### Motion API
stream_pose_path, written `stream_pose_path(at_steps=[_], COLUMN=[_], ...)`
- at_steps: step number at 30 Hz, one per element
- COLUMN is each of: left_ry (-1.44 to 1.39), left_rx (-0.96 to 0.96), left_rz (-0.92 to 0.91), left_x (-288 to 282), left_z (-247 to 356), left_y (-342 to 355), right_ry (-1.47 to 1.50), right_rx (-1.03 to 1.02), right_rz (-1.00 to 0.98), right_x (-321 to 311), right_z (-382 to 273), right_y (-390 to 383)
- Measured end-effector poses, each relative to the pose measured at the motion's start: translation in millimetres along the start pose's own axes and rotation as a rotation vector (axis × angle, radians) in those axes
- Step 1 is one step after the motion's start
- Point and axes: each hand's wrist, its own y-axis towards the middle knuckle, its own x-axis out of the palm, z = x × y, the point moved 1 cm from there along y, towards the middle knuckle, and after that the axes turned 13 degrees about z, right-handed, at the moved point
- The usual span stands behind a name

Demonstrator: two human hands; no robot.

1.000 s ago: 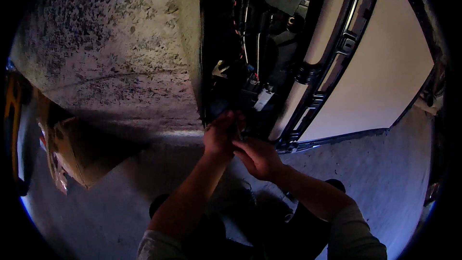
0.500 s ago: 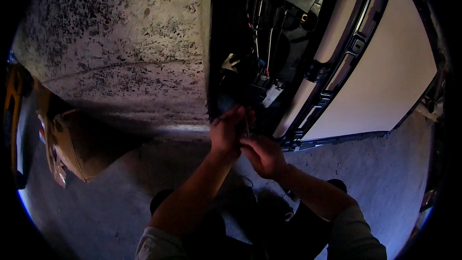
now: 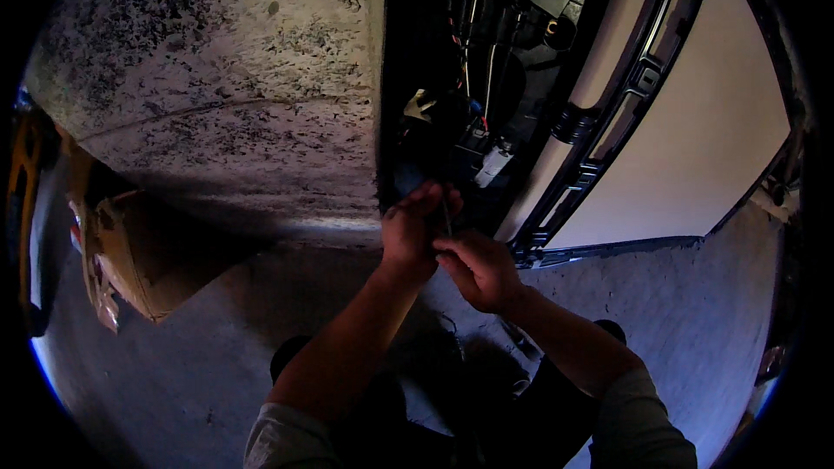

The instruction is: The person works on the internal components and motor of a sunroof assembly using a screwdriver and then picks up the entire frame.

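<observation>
My two hands meet in dim light at the lower end of a dark cavity with wires. My left hand (image 3: 408, 233) is closed, fingers curled, at the cavity's lower left corner. Lower and to the right, my right hand (image 3: 479, 271) pinches the near end of a thin rod (image 3: 448, 215). The rod points up past the left hand's fingers; its far end is lost in shadow, and whether the left fingers grip it is hard to make out. Just beyond the hands sit a pale connector-like block (image 3: 494, 167) and thin wires (image 3: 488, 87).
A rough, pitted wall block (image 3: 226, 113) stands left of the cavity. To the right leans a large beige panel (image 3: 669, 139) with a black slotted trim strip (image 3: 599, 148). A cardboard box (image 3: 148, 252) lies at the left on the grey floor (image 3: 243, 365). My knees are below.
My hands stay together in nearly the same place, with a slight shift of the right hand and the rod. The view has tilted a little.
</observation>
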Motion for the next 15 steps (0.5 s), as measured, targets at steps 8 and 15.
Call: stream_pose_path(at_steps=[8,15], left_ry=[0.036,0.112], left_rx=[-0.079,-0.073], left_rz=[-0.008,0.067], left_x=[4.5,5.9], left_z=[8.9,8.1], left_y=[0.0,-1.1], right_ry=[0.205,0.042], right_rx=[0.094,-0.02], right_rz=[-0.468,-0.474], right_x=[-34.1,-26.7], right_z=[1.8,6.4], right_y=[35.9,35.9])
